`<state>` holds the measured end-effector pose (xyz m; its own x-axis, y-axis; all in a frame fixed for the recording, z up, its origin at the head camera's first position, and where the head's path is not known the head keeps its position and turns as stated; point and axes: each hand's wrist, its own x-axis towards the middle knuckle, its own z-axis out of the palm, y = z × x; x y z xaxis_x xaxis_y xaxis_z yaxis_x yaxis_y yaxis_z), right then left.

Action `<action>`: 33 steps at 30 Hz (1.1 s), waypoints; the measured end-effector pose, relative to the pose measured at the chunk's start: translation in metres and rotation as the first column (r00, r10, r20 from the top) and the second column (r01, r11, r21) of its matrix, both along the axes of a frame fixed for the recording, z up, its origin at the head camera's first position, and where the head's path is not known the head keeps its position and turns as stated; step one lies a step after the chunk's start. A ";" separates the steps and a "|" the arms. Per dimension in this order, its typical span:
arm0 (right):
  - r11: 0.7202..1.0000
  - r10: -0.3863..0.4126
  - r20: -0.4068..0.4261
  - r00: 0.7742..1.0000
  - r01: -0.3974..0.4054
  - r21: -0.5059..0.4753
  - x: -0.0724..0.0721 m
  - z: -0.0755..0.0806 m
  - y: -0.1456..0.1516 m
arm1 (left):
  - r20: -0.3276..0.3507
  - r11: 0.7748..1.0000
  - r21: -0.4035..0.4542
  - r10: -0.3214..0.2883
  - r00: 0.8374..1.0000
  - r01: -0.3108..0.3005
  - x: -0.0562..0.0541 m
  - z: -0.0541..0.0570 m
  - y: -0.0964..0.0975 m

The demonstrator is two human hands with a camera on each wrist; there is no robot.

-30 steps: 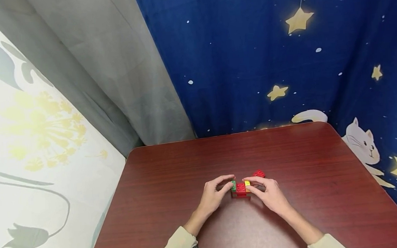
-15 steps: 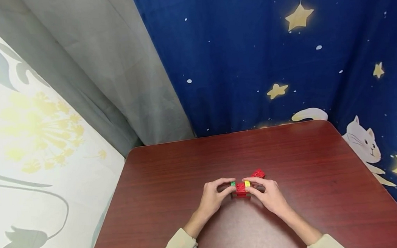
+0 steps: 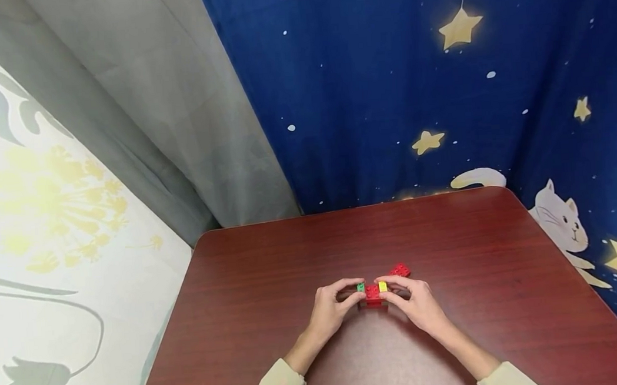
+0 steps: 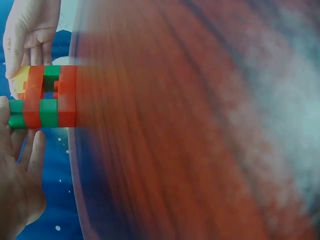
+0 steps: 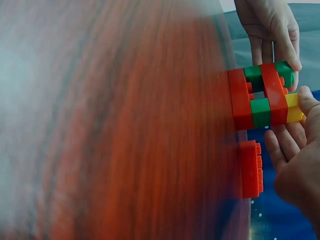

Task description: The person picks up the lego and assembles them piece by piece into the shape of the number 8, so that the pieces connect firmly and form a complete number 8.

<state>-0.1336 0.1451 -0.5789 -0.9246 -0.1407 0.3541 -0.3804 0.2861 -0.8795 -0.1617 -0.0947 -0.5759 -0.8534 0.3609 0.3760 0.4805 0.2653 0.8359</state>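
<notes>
A small stack of toy building bricks stands on the table. Its lower red brick (image 4: 67,96) carries two green bricks (image 5: 260,112) with a gap between them, and an upper red brick (image 3: 373,293) lies across those. On the top left end sits a green brick (image 3: 361,287), which my left hand (image 3: 328,309) pinches between thumb and fingers. At the top right end my right hand (image 3: 420,307) pinches a yellow brick (image 3: 382,286) the same way. Both top bricks appear seated on the upper red brick.
A loose red brick (image 5: 251,169), studs up, lies just behind the stack to the right. The dark red wooden table (image 3: 270,259) has its far edge against a grey curtain (image 3: 139,108) and a blue star-patterned curtain (image 3: 366,95).
My left thumb has shifted from the green brick's left side to its near side, so that thumb and fingers now span it. My right hand stays on the yellow brick.
</notes>
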 end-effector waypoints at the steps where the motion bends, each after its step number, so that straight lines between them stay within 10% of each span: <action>1: 1.000 0.000 0.003 1.000 0.000 -0.001 0.000 -0.001 0.000 | -0.006 1.000 -0.008 -0.002 1.000 0.002 0.000 0.000 0.000; 16: 0.999 0.012 -0.018 1.000 -0.011 0.041 -0.004 0.004 0.007 | -0.010 0.997 -0.071 -0.012 1.000 0.011 -0.002 0.006 -0.003; 26: 0.978 -0.154 -0.085 0.984 0.164 0.125 -0.019 0.007 0.040 | 0.036 0.990 -0.144 0.008 0.999 -0.003 -0.003 0.009 -0.003; 33: 0.967 -0.104 -0.004 0.995 0.102 0.234 -0.027 -0.006 0.054 | 0.064 0.989 -0.150 0.007 0.998 0.002 -0.002 0.010 -0.004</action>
<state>-0.1608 0.1987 -0.5853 -0.9410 -0.1224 0.3154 -0.3314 0.5215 -0.7863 -0.1638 -0.0985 -0.5662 -0.8751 0.4070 0.2619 0.4262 0.3913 0.8156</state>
